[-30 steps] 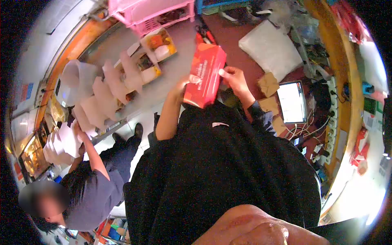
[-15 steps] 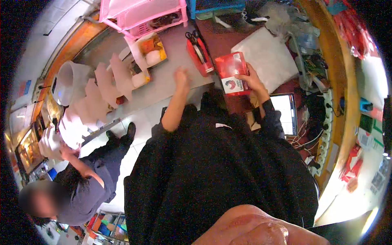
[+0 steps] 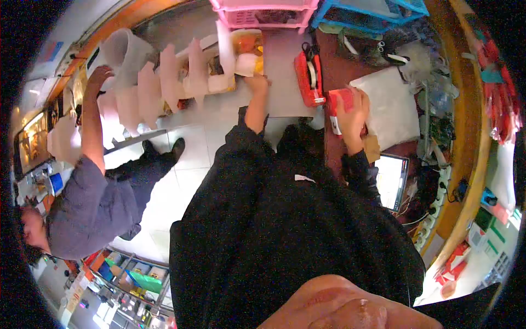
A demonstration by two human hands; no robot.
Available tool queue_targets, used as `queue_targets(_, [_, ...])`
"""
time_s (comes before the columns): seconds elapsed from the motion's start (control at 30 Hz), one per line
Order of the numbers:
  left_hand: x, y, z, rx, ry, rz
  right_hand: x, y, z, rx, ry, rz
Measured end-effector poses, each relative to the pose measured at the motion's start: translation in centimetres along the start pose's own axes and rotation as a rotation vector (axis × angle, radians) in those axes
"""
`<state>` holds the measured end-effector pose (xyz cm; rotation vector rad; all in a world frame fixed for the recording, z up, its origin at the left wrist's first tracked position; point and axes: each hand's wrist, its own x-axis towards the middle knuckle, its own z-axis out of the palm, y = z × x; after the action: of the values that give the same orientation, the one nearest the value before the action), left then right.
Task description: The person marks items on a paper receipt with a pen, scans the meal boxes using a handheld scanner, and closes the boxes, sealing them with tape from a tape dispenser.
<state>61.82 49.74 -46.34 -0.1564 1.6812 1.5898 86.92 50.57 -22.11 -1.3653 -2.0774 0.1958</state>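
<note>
My left hand [image 3: 257,84] is over the grey counter, at the near edge of an open box [image 3: 247,64] with white and yellow items in it. Its fingers are smeared by motion, so their grip does not show. My right hand [image 3: 353,114] is on a red packet [image 3: 335,104] with a white lower part, and covers much of it. The thumb lies across its front. Left of the packet is a red tape dispenser [image 3: 310,77] with a roll of tape. A white plastic bag [image 3: 390,109] lies to the right of the hand.
A pink basket [image 3: 263,21] and a blue basket [image 3: 356,22] stand at the back. Upright pale card pieces [image 3: 148,93] line the counter at left, near a white bucket [image 3: 126,55]. A co-worker [image 3: 98,203] reaches there. A lit screen [image 3: 392,181] is at right.
My view has shifted, so the counter things sit further right. My left hand has come close to the open box. My right hand now covers more of the red packet. The co-worker's arm has risen.
</note>
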Motion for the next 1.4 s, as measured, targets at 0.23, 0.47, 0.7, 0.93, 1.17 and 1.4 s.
queue_targets(0.23, [-11.5,4.7,-12.1,0.367,-0.110,0.081,3.1,-8.1,9.7,0.396,-0.156,-0.252])
queue_targets(0.47, [-11.7,5.8,-16.2,0.606,-0.211,0.378,5.2,-7.7,16.9,0.438,-0.666,-0.278])
queue_targets(0.7, [-13.9,13.7,-13.5,0.770,0.259,1.193,5.9,-6.7,16.7,0.478,-0.983,0.013])
queue_targets(0.93, [-10.8,2.0,-11.3,0.415,-0.045,0.599,-1.2,-5.1,18.3,0.425,-0.937,0.200])
queue_targets(1.17, [-8.6,8.8,-15.0,0.316,-0.227,-0.061,1.3,-3.9,15.5,0.840,-0.918,0.531])
queue_targets(1.4, [-7.9,7.5,-14.0,0.593,-0.313,0.132,0.1,-1.6,17.7,0.603,-1.144,0.333])
